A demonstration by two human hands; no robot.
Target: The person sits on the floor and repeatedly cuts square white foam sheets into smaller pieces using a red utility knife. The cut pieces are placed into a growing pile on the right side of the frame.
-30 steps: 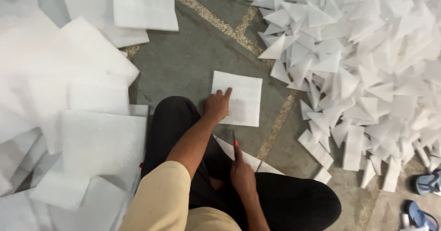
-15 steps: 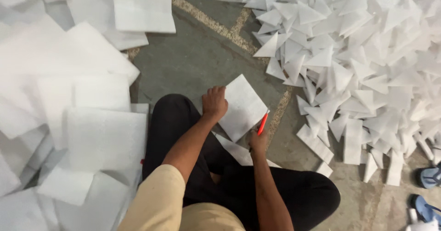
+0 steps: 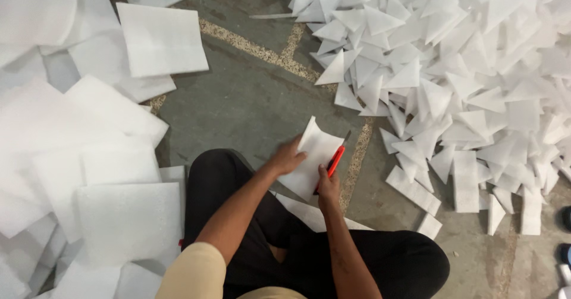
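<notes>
1. One white foam sheet point(image 3: 312, 159) was in hand, with one red knife point(image 3: 334, 162); the squares point(image 3: 119, 216) at nine o'clock and the triangles point(image 3: 452, 55) at two o'clock were too many to count.
2. The sheet was thin, square and bent, held above the floor point(image 3: 238, 97) just ahead of the knees.
3. The left hand point(image 3: 286, 159) pinched its left edge; the right hand point(image 3: 328, 187) was closed around the knife at its right edge.
4. A second earlier the sheet lay flat on the floor under the left hand, with the knife down by the lap.

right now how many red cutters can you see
1. The red cutter is in the right hand, against the white sheet the left hand holds. Others may be hidden under the piles.
</notes>
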